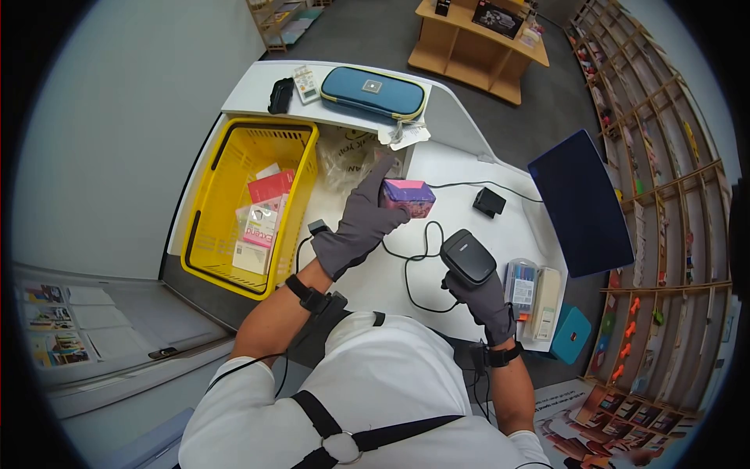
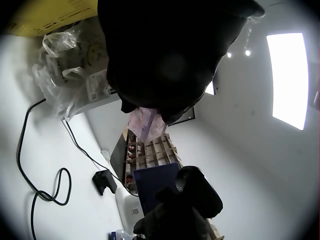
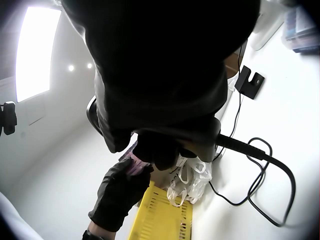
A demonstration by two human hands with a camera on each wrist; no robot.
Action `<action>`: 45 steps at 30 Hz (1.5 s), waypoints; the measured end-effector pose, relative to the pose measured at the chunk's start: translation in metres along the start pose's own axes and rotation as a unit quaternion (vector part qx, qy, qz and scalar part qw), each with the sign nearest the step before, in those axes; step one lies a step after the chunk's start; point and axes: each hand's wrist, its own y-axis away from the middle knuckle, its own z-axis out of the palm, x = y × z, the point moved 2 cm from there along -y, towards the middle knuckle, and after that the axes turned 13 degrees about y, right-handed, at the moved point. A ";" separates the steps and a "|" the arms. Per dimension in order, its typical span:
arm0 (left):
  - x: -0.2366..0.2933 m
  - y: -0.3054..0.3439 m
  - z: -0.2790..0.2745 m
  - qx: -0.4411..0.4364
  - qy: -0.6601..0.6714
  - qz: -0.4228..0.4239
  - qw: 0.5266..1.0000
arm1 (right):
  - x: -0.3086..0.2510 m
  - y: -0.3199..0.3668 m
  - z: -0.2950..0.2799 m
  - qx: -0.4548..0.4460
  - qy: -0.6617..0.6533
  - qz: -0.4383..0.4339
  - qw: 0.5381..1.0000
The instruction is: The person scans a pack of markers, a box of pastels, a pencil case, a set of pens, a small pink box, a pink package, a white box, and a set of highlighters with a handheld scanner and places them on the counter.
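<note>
My gloved left hand [image 1: 355, 234] grips a small pink and purple box [image 1: 412, 200] above the white counter. That box [image 2: 146, 124] shows beyond the dark glove in the left wrist view. In my gloved right hand [image 1: 484, 309] is a black handheld scanner [image 1: 469, 256], its wide head towards the box. The scanner's cable [image 3: 243, 147] runs from its grip in the right wrist view. At left stands a yellow basket [image 1: 307, 180] with several items in it, among them a red packet [image 1: 269, 186] and a white-and-pink pack [image 1: 260, 225].
Clear plastic bags [image 1: 337, 162] lie beside the basket. A black notched block [image 1: 489, 202] and looping cable [image 1: 407, 277] are on the counter. A dark monitor [image 1: 582, 205] stands at right, near a clear case of pens [image 1: 520, 283]. A blue zip case [image 1: 373, 92] rests on the back ledge.
</note>
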 end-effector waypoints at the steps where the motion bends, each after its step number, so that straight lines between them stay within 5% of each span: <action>1: 0.002 0.000 0.000 0.002 -0.016 -0.004 1.000 | -0.001 0.000 0.000 -0.001 0.002 -0.003 1.000; 10: 0.007 0.003 -0.001 -0.004 -0.082 0.006 0.997 | -0.004 0.002 -0.002 -0.024 -0.061 0.073 0.995; 14: 0.005 0.001 -0.003 0.001 0.051 -0.042 0.998 | -0.002 0.002 0.001 -0.010 -0.030 0.018 0.999; 17: -0.006 -0.005 -0.012 0.016 0.309 -0.169 0.936 | 0.000 0.001 0.003 -0.010 -0.032 0.020 0.999; 22: -0.011 0.008 -0.015 -0.043 0.296 -0.205 0.932 | -0.001 0.002 0.000 -0.036 -0.034 0.050 0.998; 25: 0.009 0.021 0.008 0.066 0.336 -0.255 0.904 | -0.010 0.004 0.000 -0.021 -0.027 0.023 0.999; 26: -0.002 0.019 0.003 0.065 0.336 -0.255 0.905 | -0.012 0.003 0.000 -0.013 -0.023 0.009 1.000; 29: -0.051 0.011 -0.020 -0.133 0.018 -0.047 0.990 | -0.011 0.003 0.003 -0.008 -0.044 0.000 0.999; 34: -0.034 0.018 -0.009 -0.131 0.073 -0.061 0.987 | -0.012 0.000 0.003 0.000 -0.028 -0.025 0.999; 35: -0.039 0.016 -0.010 -0.120 0.217 -0.160 0.956 | -0.013 -0.001 0.003 0.000 -0.028 -0.025 0.999; 37: -0.039 0.016 -0.005 -0.088 0.479 -0.341 0.804 | -0.020 -0.005 0.005 0.009 -0.059 -0.045 0.997; 45: -0.029 0.020 0.014 -0.054 0.404 -0.355 0.841 | -0.017 -0.014 0.005 0.061 -0.104 0.002 0.993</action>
